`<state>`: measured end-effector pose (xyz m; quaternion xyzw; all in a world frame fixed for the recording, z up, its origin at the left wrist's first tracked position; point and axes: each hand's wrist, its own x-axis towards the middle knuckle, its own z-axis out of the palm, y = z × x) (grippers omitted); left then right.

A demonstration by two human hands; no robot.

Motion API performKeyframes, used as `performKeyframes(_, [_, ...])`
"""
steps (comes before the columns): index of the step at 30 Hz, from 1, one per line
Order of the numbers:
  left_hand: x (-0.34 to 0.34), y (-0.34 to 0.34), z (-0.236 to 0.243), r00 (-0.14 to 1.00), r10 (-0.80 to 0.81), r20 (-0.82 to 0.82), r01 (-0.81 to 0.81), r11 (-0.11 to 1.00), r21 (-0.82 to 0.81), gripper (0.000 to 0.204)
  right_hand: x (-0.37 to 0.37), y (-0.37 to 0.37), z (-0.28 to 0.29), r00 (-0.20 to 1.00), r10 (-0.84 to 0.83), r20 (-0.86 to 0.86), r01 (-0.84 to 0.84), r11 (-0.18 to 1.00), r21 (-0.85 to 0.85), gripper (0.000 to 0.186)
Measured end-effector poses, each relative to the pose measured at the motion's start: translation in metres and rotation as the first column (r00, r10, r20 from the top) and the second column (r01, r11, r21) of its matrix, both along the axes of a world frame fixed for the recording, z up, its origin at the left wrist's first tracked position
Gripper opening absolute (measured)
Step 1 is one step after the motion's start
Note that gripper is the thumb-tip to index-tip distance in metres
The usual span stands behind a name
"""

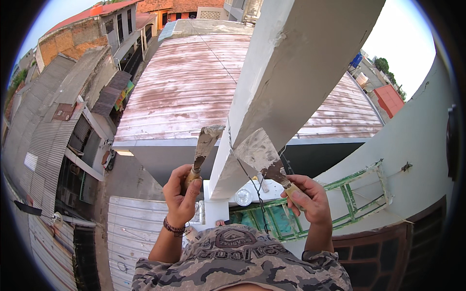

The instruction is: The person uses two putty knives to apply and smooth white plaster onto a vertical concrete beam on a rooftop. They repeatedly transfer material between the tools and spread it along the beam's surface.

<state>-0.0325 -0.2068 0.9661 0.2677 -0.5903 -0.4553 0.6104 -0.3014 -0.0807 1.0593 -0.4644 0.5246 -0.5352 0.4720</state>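
My left hand [180, 196] is closed round the wooden handle of a putty knife [207, 141], its worn blade pointing up with pale filler along the top edge. In my right hand [311, 200] is a second putty knife [258, 149] with a broader blade, smeared with white filler and tilted up to the left. Both blades are beside a white-grey concrete pillar [291, 72]; the right one overlaps it in view, and I cannot tell whether it touches. A dark wire [250, 177] hangs by the pillar, passing near the right blade.
Below the pillar, a round clear container [243, 197] rests on a white surface. A green paint-stained ladder [350, 201] lies at an angle on the right, by a pale wall [412, 145]. Ahead spreads a rusty corrugated roof [179, 87]; far down left runs an alley [128, 177].
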Motion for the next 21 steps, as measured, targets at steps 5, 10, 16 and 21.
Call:
performKeyframes(5, [-0.006,0.002,-0.001,1.000,-0.027,-0.010,0.027,1.000,0.016,0.029,0.004,0.003,0.009,0.999,-0.010,0.034,0.010,1.000,-0.008,0.037])
performKeyframes(10, [-0.003,0.005,0.002,0.999,-0.031,-0.039,0.033,0.997,0.066,0.028,0.008,0.001,0.025,0.990,-0.128,-0.063,0.118,0.982,-0.145,0.037])
performKeyframes(16, [-0.008,0.005,-0.004,0.993,-0.040,-0.109,0.056,0.988,0.146,0.028,0.007,-0.011,0.090,0.824,-0.445,-0.350,0.239,0.834,-0.497,0.040])
performKeyframes(21, [-0.008,0.003,-0.008,0.977,-0.036,-0.209,0.086,0.968,0.234,0.026,0.026,-0.025,0.126,0.638,-0.695,-0.332,0.320,0.631,-0.707,0.027])
